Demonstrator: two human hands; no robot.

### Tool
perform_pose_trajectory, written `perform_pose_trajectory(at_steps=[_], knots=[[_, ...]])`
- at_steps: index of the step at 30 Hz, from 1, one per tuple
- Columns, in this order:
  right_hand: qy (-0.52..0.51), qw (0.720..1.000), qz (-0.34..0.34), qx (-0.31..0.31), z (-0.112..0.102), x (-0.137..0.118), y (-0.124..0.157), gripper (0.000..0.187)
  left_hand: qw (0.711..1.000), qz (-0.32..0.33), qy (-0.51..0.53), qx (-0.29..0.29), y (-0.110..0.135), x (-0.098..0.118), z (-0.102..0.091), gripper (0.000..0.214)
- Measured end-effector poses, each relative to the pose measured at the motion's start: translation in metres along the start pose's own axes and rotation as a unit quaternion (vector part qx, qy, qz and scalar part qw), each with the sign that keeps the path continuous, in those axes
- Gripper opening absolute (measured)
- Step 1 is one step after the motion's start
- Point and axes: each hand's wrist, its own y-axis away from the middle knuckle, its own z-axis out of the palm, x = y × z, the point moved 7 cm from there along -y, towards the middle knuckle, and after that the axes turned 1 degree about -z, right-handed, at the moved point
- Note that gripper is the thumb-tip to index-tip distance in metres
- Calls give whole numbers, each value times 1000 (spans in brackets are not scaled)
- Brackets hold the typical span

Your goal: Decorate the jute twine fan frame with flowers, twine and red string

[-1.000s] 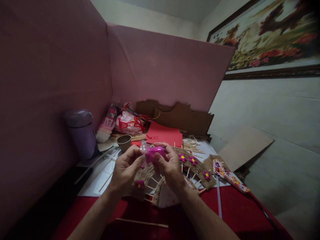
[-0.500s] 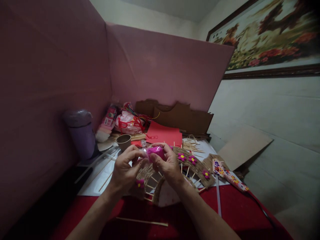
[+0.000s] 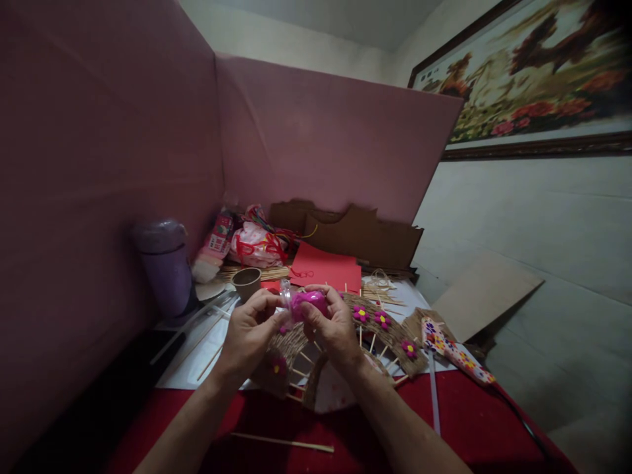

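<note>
Both my hands are up over the counter (image 3: 478, 415), close together, palms turned in. Right hand (image 3: 336, 332) is closed round a bright pink lump (image 3: 310, 305), thumb pressed on the near side, fingers curled over the far side. Left hand (image 3: 249, 332) is mostly closed, thumb and fingers pinching the clear plastic (image 3: 285, 293) at the lump's left end; a twist of it pokes up above my left fingertips. Can't tell what the pink stuff is, or how far the plastic wraps it. Lump sits between the two hands, above the fan-shaped piece (image 3: 395, 337), which is partly hidden by my hands and forearms. That piece has twine-covered bands, thin sticks between them and pink flowers (image 3: 360, 313) with yellow centres on the outer band. Beyond my left hand: brown cup (image 3: 247, 283), then a white-and-pink bag (image 3: 257, 242) with red ties. Red paper (image 3: 326, 264) lies past the lump, torn-edged cardboard (image 3: 368, 238) behind it. Purple bottle (image 3: 166, 273) stands upright at far left. Flower-patterned glue gun (image 3: 459, 355) lies right of the fan piece, a pale strip (image 3: 434, 398) just beside it. One loose stick (image 3: 284, 442) lies on the red cloth nearest me.
</note>
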Motion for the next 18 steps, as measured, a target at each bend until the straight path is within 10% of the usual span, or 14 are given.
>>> perform_pose_trajectory(at_steps=[6,18], knots=[[14,1000,-7,-5,2,-2,1,38,996,50,-69,-14,2,7,2,14],[-52,998,5,39,-8,6,-5,37,915,-201,342,65,2,-20,-6,26]])
